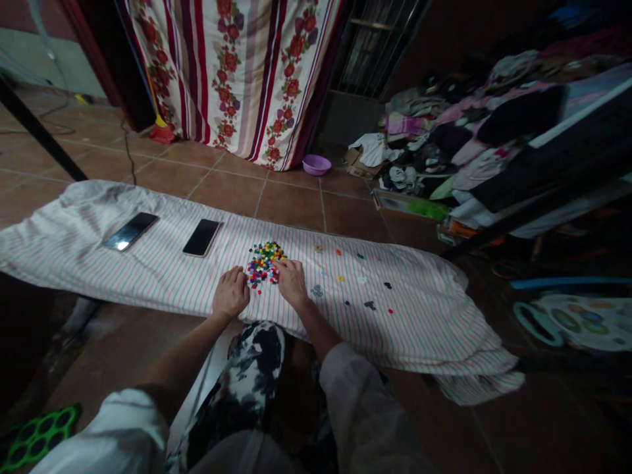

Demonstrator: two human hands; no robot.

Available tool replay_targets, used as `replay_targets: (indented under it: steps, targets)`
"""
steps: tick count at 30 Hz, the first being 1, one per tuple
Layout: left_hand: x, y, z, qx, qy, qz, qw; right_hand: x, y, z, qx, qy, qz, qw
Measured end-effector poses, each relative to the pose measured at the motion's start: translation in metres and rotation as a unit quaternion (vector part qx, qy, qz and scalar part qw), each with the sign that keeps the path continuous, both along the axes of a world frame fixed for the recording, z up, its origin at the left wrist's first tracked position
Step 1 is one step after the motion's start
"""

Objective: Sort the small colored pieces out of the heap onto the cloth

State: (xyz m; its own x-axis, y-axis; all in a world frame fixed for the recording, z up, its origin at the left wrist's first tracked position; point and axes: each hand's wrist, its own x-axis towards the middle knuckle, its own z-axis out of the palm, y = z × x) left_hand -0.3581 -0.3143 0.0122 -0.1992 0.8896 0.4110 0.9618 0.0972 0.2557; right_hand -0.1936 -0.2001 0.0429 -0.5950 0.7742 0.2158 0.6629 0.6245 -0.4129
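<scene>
A pile of small multicoloured pieces (pixel 265 262) lies on the striped cloth (pixel 162 276) in front of me. My right hand (pixel 291 280) reaches over the pile's right edge, fingers bent together at the pieces; whatever is between the fingertips is too small to make out. Just left of the pile, my left hand (pixel 232 291) rests on the cloth with its fingers curled, and their tips are hard to see. Right of the pile lie small sorted groups, among them grey pieces (pixel 316 290), yellow ones (pixel 340 278), dark grey ones (pixel 370 305) and a red one (pixel 390 311).
Two phones, one (pixel 131 232) at the far left and another (pixel 202 237) nearer the pile, lie on the cloth. Beyond are a purple basin (pixel 316 164), a floral curtain (pixel 237 79) and heaped clothes (pixel 444 131). A light-coloured stool (pixel 582 321) stands at the right.
</scene>
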Motion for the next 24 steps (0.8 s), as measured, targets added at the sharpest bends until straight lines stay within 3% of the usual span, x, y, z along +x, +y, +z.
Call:
replay_targets:
  steps: [9,18,24]
  targets:
    - [0.000,-0.001,0.001,0.004,0.005,-0.002,1.000,-0.028,0.003,0.012,-0.015,-0.155,0.021,0.988]
    - [0.001,-0.001,0.001,-0.004,-0.001,-0.001,1.000,-0.007,-0.036,-0.005,0.026,-0.125,0.094,0.987]
    - [0.002,-0.001,0.003,-0.007,-0.015,0.002,1.000,0.008,-0.042,-0.021,0.044,-0.043,0.088,0.994]
